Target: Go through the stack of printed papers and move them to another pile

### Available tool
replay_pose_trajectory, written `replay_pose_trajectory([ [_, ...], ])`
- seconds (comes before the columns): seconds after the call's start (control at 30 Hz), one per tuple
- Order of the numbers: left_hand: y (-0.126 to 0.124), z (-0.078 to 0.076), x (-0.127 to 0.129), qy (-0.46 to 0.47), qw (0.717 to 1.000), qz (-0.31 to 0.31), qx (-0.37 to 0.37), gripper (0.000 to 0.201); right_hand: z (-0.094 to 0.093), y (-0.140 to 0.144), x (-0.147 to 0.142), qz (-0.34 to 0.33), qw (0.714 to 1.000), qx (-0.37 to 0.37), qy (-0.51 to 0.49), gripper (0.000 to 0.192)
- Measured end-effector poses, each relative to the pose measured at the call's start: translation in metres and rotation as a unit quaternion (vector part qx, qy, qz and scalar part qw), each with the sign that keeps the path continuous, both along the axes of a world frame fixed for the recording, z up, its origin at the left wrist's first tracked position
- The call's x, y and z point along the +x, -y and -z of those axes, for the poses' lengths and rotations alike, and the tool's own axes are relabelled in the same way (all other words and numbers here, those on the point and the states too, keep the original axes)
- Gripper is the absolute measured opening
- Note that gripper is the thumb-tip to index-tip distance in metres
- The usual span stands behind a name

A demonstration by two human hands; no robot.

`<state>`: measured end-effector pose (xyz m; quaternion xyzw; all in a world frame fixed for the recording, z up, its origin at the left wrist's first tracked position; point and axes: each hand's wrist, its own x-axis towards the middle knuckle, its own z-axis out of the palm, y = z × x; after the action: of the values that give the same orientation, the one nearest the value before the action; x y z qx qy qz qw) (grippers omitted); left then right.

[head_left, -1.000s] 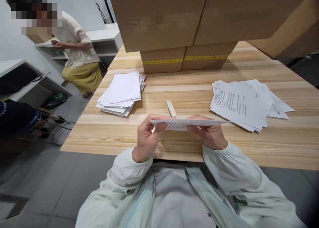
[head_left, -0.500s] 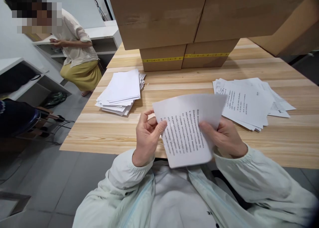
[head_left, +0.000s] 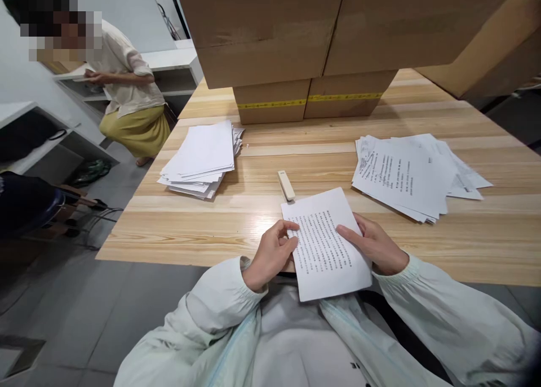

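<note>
Printed paper [head_left: 325, 257] lies tilted between my hands at the table's front edge; I cannot tell how many sheets there are. My left hand [head_left: 276, 252] pinches its left edge, thumb and forefinger at the margin. On the opposite side my right hand [head_left: 374, 243] grips it, thumb on top and the other fingers underneath, partly hidden. Just beyond the paper's top edge a cream stapler [head_left: 286, 186] rests on the wooden table [head_left: 262, 229].
A stack of white paper [head_left: 203, 150] sits to the left, and a fanned pile of printed sheets [head_left: 406, 176] to the right. Cardboard boxes [head_left: 270, 32] are stacked at the back. Another person [head_left: 127, 71] is by white shelves [head_left: 173, 60] at the far left.
The paper has come down and towards me, now flatter, and the stapler behind it has come into view. My left hand has shifted right along with it.
</note>
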<state>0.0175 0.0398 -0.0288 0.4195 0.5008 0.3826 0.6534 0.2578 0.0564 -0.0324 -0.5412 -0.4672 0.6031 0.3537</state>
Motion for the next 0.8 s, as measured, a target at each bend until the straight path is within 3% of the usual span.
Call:
replay_pose_trajectory([
  [0.23, -0.022, -0.013, 0.009, -0.008, 0.998, -0.008, -0.068, 0.021, 0.004, -0.013, 0.0, -0.012, 0.999, 0.012, 0.027, 0.056],
  [0.33, -0.028, -0.011, 0.009, -0.003, 0.996, -0.019, -0.084, 0.022, 0.002, -0.02, 0.015, -0.066, 0.988, 0.062, 0.124, 0.06],
  [0.4, -0.029, -0.008, 0.008, 0.006, 0.995, -0.02, -0.092, 0.025, -0.009, -0.028, 0.034, -0.109, 0.948, 0.124, 0.273, 0.064],
  [0.47, -0.03, -0.007, 0.006, 0.015, 0.995, -0.016, -0.096, 0.028, -0.028, -0.04, 0.053, -0.123, 0.874, 0.199, 0.426, 0.062],
  [0.53, -0.03, -0.006, 0.005, 0.022, 0.995, -0.011, -0.099, 0.03, -0.052, -0.056, 0.061, -0.119, 0.804, 0.275, 0.513, 0.053],
  [0.6, -0.03, -0.007, 0.005, 0.026, 0.995, -0.013, -0.1, 0.03, -0.073, -0.075, 0.047, -0.133, 0.768, 0.344, 0.523, 0.048],
  [0.67, -0.029, -0.008, 0.006, 0.027, 0.995, -0.018, -0.099, 0.03, -0.084, -0.095, 0.013, -0.165, 0.758, 0.4, 0.488, 0.044],
  [0.8, -0.029, -0.009, 0.007, 0.019, 0.995, -0.027, -0.099, 0.032, -0.071, -0.134, -0.078, -0.223, 0.748, 0.421, 0.462, 0.039],
])
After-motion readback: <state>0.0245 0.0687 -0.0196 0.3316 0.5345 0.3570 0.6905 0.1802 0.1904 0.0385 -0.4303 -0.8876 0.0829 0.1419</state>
